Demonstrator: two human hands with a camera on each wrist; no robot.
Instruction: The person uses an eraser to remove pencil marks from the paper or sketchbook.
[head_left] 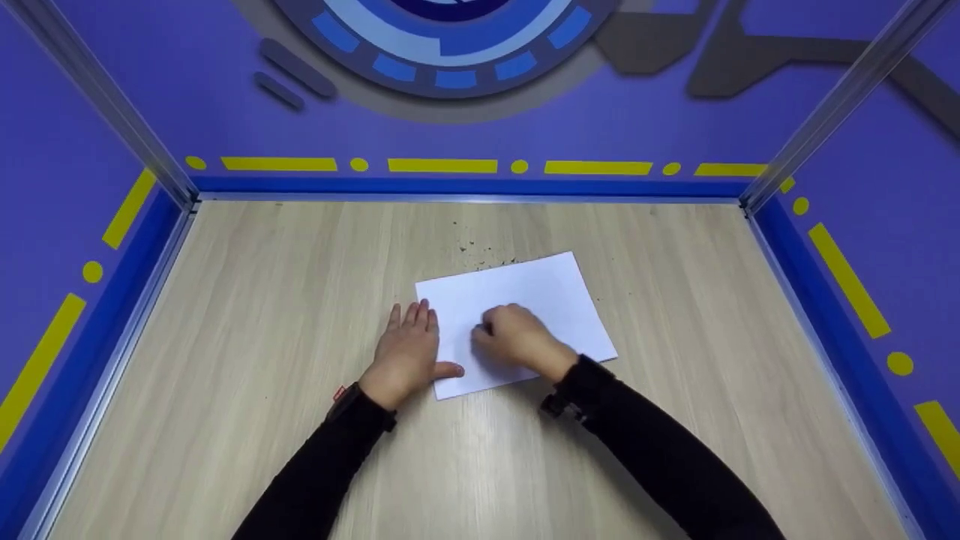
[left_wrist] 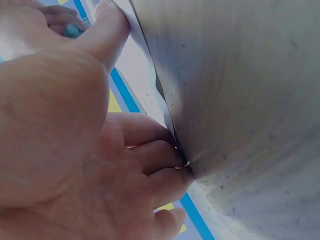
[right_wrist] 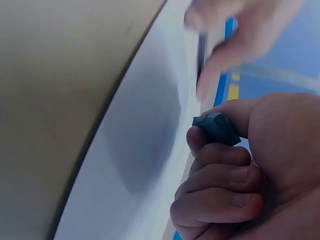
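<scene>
The right hand (head_left: pixel 517 337) is curled, its grip pinching a small blue-green eraser (right_wrist: pixel 216 128) against the white paper (head_left: pixel 547 296). The left hand (head_left: pixel 409 352) lies flat with fingers straight, thumb on the sheet's left edge. The paper sits mid-surface (head_left: pixel 262 300), dark crumbs (head_left: pixel 487 259) by its far edge.

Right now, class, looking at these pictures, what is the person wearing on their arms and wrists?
Both arms are in long black sleeves down to the wrists. The left hand and right hand are bare, with no gloves. A dark band wraps the right wrist, and a dark band with a small red tag wraps the left.
</scene>
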